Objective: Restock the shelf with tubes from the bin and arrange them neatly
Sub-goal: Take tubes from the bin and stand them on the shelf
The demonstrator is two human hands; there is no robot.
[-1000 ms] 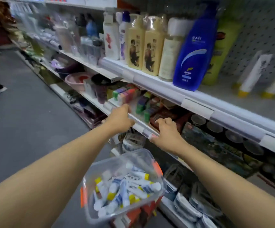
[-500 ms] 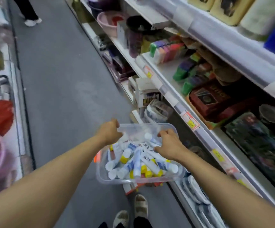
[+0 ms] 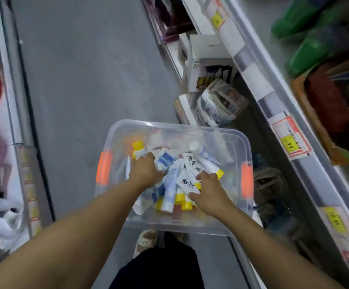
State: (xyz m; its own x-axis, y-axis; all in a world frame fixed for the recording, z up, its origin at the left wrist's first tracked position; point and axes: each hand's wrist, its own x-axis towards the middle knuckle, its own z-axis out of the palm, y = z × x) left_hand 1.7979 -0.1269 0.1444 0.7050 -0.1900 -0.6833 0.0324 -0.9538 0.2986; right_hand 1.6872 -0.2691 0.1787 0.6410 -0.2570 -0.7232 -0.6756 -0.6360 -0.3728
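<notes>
Head view, looking straight down into the aisle. Both my hands are inside the clear bin (image 3: 228, 226), which has an orange latch (image 3: 104, 166) on each short side. The bin holds a loose heap of tubes (image 3: 170, 188), white with blue print, most with yellow caps, lying crossed over one another.

My left hand (image 3: 145, 173) lies knuckles-up on the left part of the heap, fingers curled down among the tubes; whether they actually hold one I cannot tell, since the fingertips are hidden. Just beyond its fingertips a tube stands out with its yellow cap (image 3: 138, 146) up.

My right hand (image 3: 209, 193) has its thumb and fingers curled round a white tube with red characters (image 3: 187, 185) near the middle of the heap.

The shelf edge (image 3: 253, 71) runs along my right, carrying price tags (image 3: 290, 140). Grey floor (image 3: 86, 80) on the left. One sandalled foot (image 3: 145, 240) shows below the bin.
</notes>
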